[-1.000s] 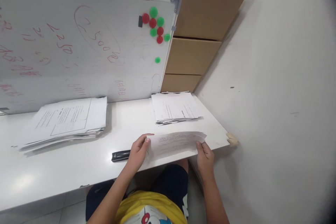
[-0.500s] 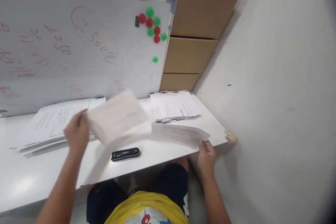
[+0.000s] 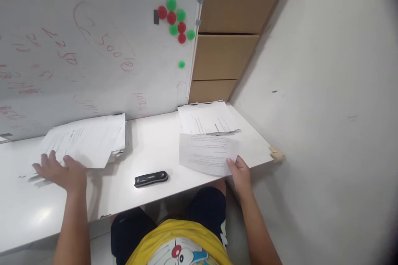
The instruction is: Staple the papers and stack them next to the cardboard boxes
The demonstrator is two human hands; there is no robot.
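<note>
My left hand (image 3: pixel 60 169) lies flat with fingers spread on the near edge of the left paper stack (image 3: pixel 83 140), on the white table (image 3: pixel 149 153). My right hand (image 3: pixel 239 172) pinches the near right corner of a printed sheet (image 3: pixel 207 153) that lies just in front of the right paper stack (image 3: pixel 207 118). A black stapler (image 3: pixel 151 179) rests on the table between my hands, untouched.
A whiteboard (image 3: pixel 93 49) with red writing and red and green magnets (image 3: pixel 175 20) leans behind the table. Stacked cardboard boxes (image 3: pixel 226 41) stand at the back right, against a white wall (image 3: pixel 326 112). My lap is under the table's near edge.
My left hand carried some sheets from the bundle leftward and laid them on the left stack, where it now rests flat. My right hand kept hold of the remaining sheet.
</note>
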